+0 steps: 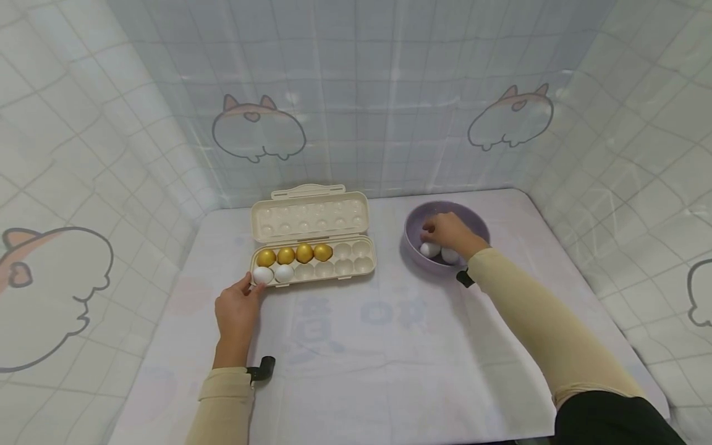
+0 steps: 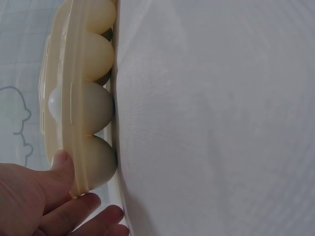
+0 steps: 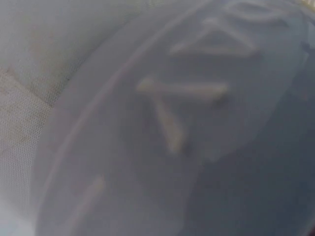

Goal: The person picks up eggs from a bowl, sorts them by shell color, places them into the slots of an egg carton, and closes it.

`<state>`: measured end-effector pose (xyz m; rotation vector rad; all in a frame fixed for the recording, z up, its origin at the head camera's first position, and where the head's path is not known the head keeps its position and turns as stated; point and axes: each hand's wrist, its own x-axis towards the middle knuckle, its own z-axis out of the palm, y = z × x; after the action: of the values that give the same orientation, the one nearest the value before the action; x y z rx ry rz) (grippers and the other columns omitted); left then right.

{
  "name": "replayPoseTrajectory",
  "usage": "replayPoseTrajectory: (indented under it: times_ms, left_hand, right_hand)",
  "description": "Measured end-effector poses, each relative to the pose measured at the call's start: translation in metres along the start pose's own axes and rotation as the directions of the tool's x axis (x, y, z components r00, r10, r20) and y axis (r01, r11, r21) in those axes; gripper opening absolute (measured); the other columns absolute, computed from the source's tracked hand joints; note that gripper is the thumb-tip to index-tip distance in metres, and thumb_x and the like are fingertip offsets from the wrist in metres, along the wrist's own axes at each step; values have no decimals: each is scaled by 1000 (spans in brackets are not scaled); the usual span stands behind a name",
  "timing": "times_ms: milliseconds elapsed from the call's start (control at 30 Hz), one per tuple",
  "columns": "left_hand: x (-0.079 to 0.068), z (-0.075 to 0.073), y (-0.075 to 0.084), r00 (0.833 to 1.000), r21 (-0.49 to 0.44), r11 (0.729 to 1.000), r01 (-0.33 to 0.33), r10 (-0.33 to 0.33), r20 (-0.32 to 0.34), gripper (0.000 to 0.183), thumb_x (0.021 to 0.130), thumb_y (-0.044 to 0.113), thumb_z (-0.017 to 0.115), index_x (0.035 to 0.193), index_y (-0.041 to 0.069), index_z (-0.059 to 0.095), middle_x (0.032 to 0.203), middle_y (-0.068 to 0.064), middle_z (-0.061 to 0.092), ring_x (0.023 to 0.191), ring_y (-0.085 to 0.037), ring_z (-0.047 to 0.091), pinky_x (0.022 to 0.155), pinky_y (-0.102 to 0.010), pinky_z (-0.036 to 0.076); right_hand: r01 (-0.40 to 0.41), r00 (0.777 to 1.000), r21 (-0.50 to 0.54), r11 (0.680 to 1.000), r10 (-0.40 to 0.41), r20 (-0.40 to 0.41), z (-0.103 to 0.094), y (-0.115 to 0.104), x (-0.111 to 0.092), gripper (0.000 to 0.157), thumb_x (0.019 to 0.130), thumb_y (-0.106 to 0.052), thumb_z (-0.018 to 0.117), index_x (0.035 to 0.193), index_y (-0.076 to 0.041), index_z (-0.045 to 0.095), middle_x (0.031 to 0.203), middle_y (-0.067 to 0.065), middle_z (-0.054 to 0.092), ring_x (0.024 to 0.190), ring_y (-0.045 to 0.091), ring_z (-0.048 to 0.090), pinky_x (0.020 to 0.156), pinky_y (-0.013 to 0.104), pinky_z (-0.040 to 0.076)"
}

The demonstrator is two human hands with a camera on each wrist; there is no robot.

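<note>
A cream egg carton (image 1: 364,266) lies with its lid (image 1: 310,216) folded back. Several golden eggs (image 1: 304,253) fill part of its far row, and two white eggs (image 1: 284,273) sit at the left of the near row. My left hand (image 1: 237,312) pinches the carton's left end, thumb (image 2: 61,169) on the rim and fingers below. Over on the right, my right hand (image 1: 452,232) reaches into a purple bowl (image 1: 413,246), above white eggs (image 1: 429,250). Its fingertips are partly hidden, and I cannot tell whether they hold an egg.
A pale cloth with faint print covers the table (image 1: 356,364). Light tiled-pattern sheets (image 1: 384,111) with cartoon animals rise behind and at both sides. In the right wrist view the bowl's embossed outer wall (image 3: 123,147) fills most of the picture, blurred.
</note>
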<state>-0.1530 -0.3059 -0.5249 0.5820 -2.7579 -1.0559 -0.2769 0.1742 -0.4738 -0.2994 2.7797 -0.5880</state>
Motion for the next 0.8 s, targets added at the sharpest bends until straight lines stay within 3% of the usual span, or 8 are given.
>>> replayPoseTrajectory:
  times_ms: [167, 333, 567, 800]
  left_hand:
    - [0, 0, 1, 1000, -2, 1000, 10, -10, 11, 54, 102, 28, 73, 150, 11, 56, 148, -15, 62, 133, -39, 66, 107, -55, 56]
    - [1, 0, -1, 1000, 8, 1000, 0, 0, 4, 53, 102, 29, 72, 150, 11, 56, 147, -16, 62, 132, -40, 66, 106, -56, 56]
    - [1, 0, -1, 1000, 15, 1000, -15, 15, -7, 53, 102, 29, 72, 149, 10, 56, 145, -17, 63, 131, -40, 66, 106, -57, 56]
    - [1, 1, -3, 1000, 6, 1000, -15, 15, -9, 53, 102, 28, 73, 149, 10, 56, 145, -17, 63, 131, -40, 67, 105, -56, 56]
  right_hand:
    - [27, 998, -8, 1000, -26, 65, -3, 0, -6, 37, 102, -27, 70, 128, -1, 74, 127, 17, 77, 121, 36, 70, 108, 51, 55]
    - [60, 987, -50, 997, -52, 149, -8, 4, -10, 37, 102, -29, 71, 126, -1, 75, 126, 18, 77, 123, 38, 69, 110, 53, 54]
    - [59, 972, -108, 992, -32, 232, -12, 8, -14, 34, 100, -36, 72, 117, -7, 80, 120, 12, 79, 116, 31, 70, 107, 50, 54]
    - [36, 950, -128, 991, 5, 312, -12, 5, -16, 34, 100, -38, 70, 119, -12, 80, 120, 6, 79, 112, 22, 69, 109, 49, 53]
